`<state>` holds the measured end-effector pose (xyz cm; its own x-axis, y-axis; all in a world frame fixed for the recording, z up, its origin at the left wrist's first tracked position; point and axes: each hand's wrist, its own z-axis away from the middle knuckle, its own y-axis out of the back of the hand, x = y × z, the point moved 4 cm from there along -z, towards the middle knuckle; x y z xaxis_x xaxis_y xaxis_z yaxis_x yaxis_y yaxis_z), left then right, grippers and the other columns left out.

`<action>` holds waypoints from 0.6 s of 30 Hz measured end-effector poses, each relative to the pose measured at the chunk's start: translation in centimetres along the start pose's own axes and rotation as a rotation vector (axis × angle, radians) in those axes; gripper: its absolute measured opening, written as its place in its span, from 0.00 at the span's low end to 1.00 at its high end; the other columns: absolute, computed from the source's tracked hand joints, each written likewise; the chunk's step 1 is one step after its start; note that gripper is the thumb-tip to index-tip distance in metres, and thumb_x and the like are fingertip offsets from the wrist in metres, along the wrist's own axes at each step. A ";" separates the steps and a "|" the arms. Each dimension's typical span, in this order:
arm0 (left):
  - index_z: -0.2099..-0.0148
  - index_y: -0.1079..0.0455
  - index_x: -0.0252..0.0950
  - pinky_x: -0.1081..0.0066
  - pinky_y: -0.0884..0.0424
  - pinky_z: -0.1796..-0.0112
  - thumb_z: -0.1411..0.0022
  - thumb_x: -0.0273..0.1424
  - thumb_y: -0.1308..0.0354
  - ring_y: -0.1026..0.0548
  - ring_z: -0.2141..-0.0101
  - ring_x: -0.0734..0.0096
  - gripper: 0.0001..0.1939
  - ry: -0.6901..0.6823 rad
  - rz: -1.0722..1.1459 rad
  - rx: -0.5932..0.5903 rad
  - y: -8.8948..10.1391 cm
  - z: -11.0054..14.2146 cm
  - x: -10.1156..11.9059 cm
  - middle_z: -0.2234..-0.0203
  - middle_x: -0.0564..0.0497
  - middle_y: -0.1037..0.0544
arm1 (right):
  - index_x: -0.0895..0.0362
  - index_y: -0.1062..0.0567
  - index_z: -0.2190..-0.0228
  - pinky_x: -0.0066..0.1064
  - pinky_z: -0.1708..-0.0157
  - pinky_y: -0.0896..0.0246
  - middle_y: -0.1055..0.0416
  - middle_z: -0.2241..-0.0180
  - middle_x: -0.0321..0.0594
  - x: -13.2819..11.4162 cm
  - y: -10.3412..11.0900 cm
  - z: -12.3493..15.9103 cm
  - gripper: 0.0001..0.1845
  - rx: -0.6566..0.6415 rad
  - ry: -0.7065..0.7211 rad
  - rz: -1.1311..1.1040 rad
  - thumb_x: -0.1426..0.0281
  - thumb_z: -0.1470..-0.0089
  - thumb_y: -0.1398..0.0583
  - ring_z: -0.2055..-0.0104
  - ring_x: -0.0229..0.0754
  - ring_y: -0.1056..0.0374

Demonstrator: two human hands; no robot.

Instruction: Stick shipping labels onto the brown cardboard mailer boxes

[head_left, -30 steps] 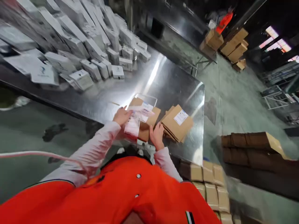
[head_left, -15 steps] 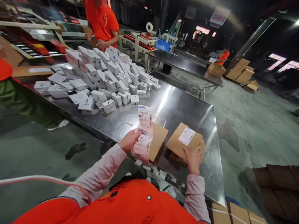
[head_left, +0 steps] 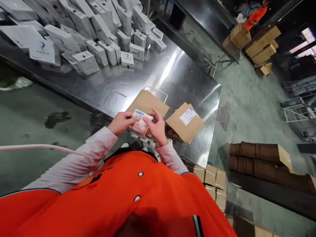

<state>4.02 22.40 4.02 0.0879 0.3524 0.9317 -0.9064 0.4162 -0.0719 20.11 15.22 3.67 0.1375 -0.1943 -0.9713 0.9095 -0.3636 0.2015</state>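
Observation:
Between my two hands is a strip of printed shipping labels (head_left: pixel 140 122), held above the near edge of the metal table. My left hand (head_left: pixel 121 122) pinches its left side with thumb and fingers. On the right side, my right hand (head_left: pixel 157 126) has its thumb and fingers closed at the strip's edge. Flat brown cardboard (head_left: pixel 148 102) lies just beyond the hands, partly covered by them. To the right sits a stack of cardboard pieces (head_left: pixel 184 126), its top one bearing a white shipping label (head_left: pixel 188 116).
Many small white boxes (head_left: pixel 98 54) are heaped on the steel table (head_left: pixel 195 79) at the far left. Tied cardboard bundles (head_left: pixel 214 179) stand below its right corner. Brown cartons (head_left: pixel 261 46) and another metal table (head_left: pixel 204 19) are farther back. A white cable (head_left: pixel 39 148) crosses at left.
My right hand has left the labelled cardboard stack and come to the label strip. The strip, earlier hanging long from my left hand, now looks shorter between both hands. My view has tilted down.

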 end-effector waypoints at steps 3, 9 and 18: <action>0.69 0.19 0.32 0.68 0.26 0.69 0.64 0.50 0.21 0.25 0.73 0.64 0.28 0.024 0.004 0.011 -1.3 0.1 -0.9 0.75 0.47 0.18 | 0.56 0.15 0.64 0.36 0.51 0.23 0.15 0.63 0.40 -1.8 1.7 -1.4 0.09 -0.068 0.083 0.155 0.63 0.43 0.31 0.60 0.45 0.19; 0.68 0.23 0.34 0.69 0.28 0.71 0.65 0.51 0.22 0.24 0.73 0.64 0.29 0.150 0.040 -0.025 -2.8 -1.5 -2.8 0.76 0.48 0.21 | 0.57 0.14 0.68 0.34 0.54 0.25 0.17 0.67 0.37 -1.0 2.9 -3.4 0.10 -0.070 0.023 0.322 0.63 0.42 0.30 0.63 0.43 0.21; 0.65 0.21 0.34 0.61 0.21 0.63 0.72 0.38 0.18 0.17 0.61 0.46 0.29 0.416 0.103 -0.288 -0.8 -1.8 -5.3 0.67 0.39 0.14 | 0.58 0.14 0.62 0.46 0.36 0.37 0.25 0.45 0.46 1.0 5.8 -15.2 0.12 0.159 -0.107 0.716 0.62 0.42 0.30 0.40 0.50 0.30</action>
<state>5.02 21.72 -1.50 0.2136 0.6830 0.6985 -0.7738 0.5548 -0.3058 31.46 26.79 1.97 0.6295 -0.5181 -0.5791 0.5423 -0.2407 0.8049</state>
